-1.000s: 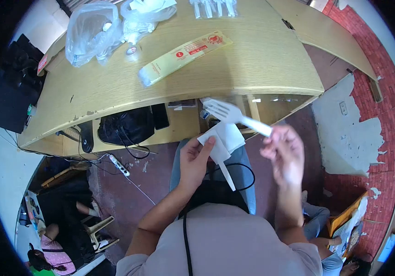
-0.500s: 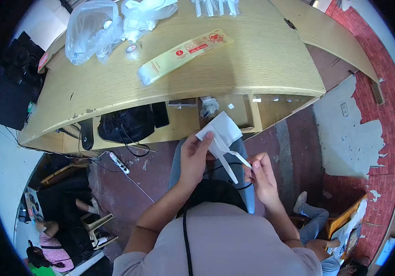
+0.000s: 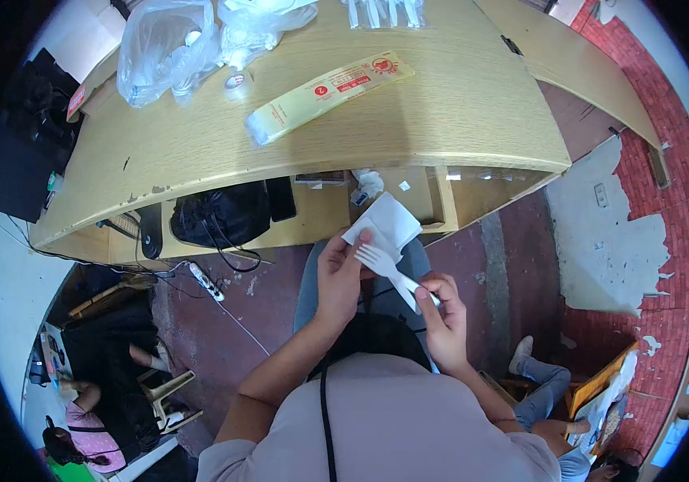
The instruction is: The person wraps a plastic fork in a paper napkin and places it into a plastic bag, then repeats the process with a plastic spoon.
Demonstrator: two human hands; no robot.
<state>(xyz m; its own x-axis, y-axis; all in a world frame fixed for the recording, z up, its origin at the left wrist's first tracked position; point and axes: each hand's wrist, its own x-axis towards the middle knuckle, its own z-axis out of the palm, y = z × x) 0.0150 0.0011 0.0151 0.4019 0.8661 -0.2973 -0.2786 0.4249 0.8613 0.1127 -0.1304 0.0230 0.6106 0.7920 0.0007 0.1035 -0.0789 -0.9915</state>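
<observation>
White plastic fork (image 3: 387,268) sits clamped by its handle in the right hand (image 3: 441,317), tines against the napkin (image 3: 389,226) pinched in the left hand (image 3: 340,277).

Smooth white plastic fork (image 3: 389,269), soft matt paper napkin (image 3: 389,225), worn wooden desk (image 3: 441,112).

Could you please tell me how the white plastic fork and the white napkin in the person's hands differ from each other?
The fork is rigid, narrow and long, with tines at one end; the napkin is soft, flat and folded into a broad squarish sheet. The right hand pinches the fork by its handle end, while the left hand holds the napkin at its lower edge. The fork lies slanted across the napkin's lower part. Both are white and held above the person's lap.
</observation>
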